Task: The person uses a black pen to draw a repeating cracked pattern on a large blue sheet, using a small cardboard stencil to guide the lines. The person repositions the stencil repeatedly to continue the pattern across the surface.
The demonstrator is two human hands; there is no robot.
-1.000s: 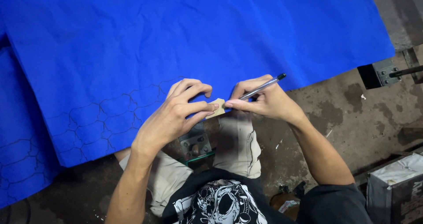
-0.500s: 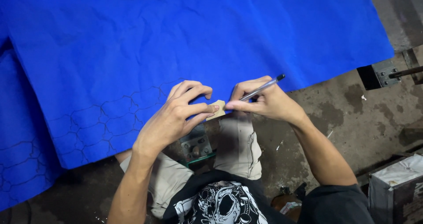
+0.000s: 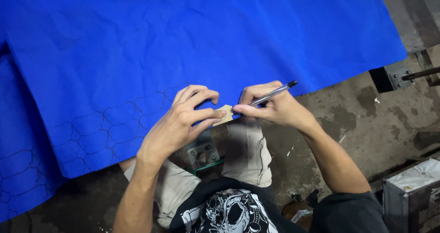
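Left hand: the left hand [image 3: 181, 123] sits at the centre of the frame, fingers curled and closed on a small tan template [image 3: 224, 114], pinching it between thumb and fingertips at the lower edge of the blue sheet.
Right hand: the right hand [image 3: 270, 108] is just right of centre, closed around a pen [image 3: 271, 93]; its fingertips meet the right edge of the template.
Pen: slim and silver-grey with a dark cap, tilted, the cap pointing to the upper right of the frame, the tip hidden among the fingers at the template.
Template: a small flat tan piece with an angled outline, held between the 2 hands, touching both, at the sheet's near edge.
Blue sheet: a large blue sheet [image 3: 206, 36] fills the upper and left parts of the frame, lightly creased; dark pen outlines of irregular cells [image 3: 105, 132] cover its lower left area, up to beside the left hand.
Floor: a stained concrete floor [image 3: 362, 123] shows at the right and along the bottom.
Lap: light beige trousers [image 3: 247, 150] and a black printed shirt [image 3: 229, 210] sit at the bottom centre; a small metal part [image 3: 202, 152] lies between the knees.
Edges: a metal bracket [image 3: 398, 74] at the right edge, a grey box [image 3: 412, 194] in the lower right corner.
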